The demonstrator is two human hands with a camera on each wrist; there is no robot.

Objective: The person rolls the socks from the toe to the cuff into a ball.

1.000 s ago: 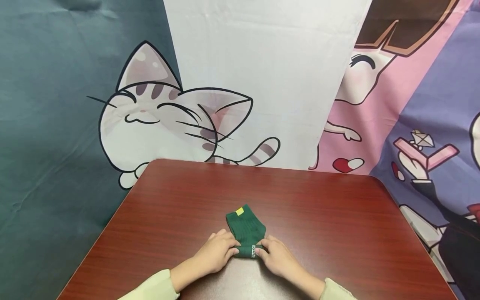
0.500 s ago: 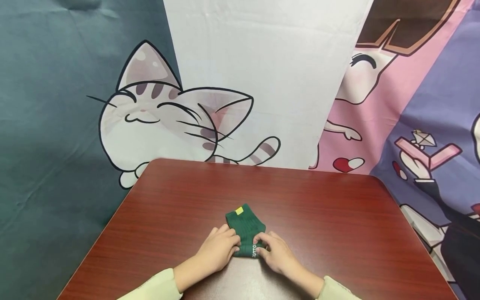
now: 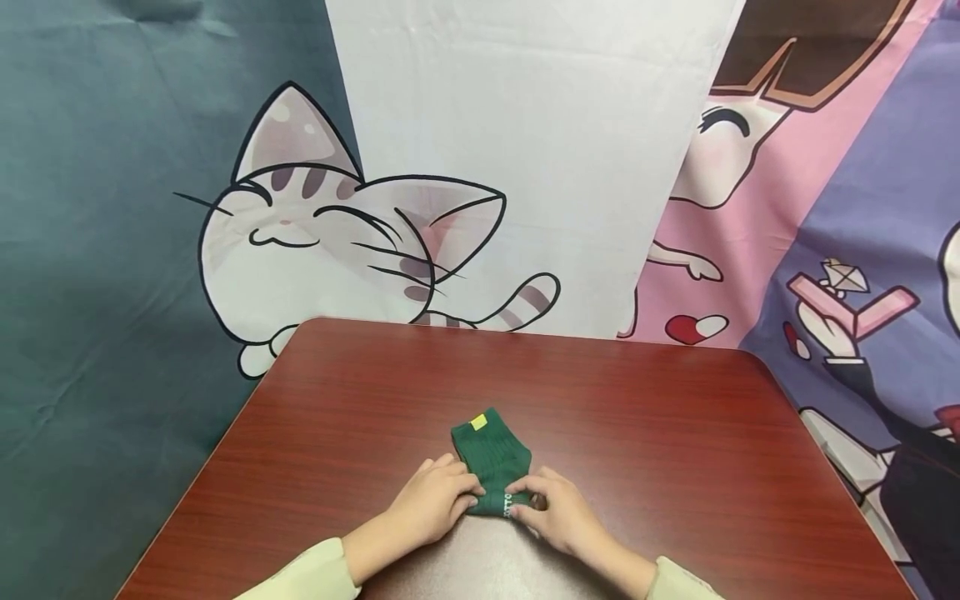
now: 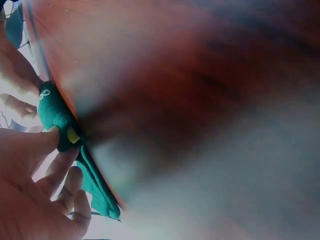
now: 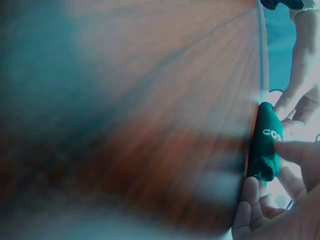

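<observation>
A green sock (image 3: pixel 491 454) with a yellow patch and white lettering lies on the table, its near end rolled into a thick band. My left hand (image 3: pixel 431 500) pinches the left end of the roll between thumb and fingers. At the other end my right hand (image 3: pixel 558 510) has its thumb and index finger bent around the roll, beside the white letters. In the left wrist view the rolled sock (image 4: pixel 56 112) shows its yellow patch near the left thumb. The right wrist view shows the right thumb pressing the roll (image 5: pixel 266 142), with the fingers on its far side.
The reddish-brown wooden table (image 3: pixel 637 433) stretches out around the sock. Behind it hangs a cloth backdrop (image 3: pixel 570 150) printed with a cartoon cat and figures, close to the table's far edge.
The right hand's fingers lifted from the roll, spread and shifted slightly right along its end. The left hand stirred a little on its end. The sock's flat part stayed in place.
</observation>
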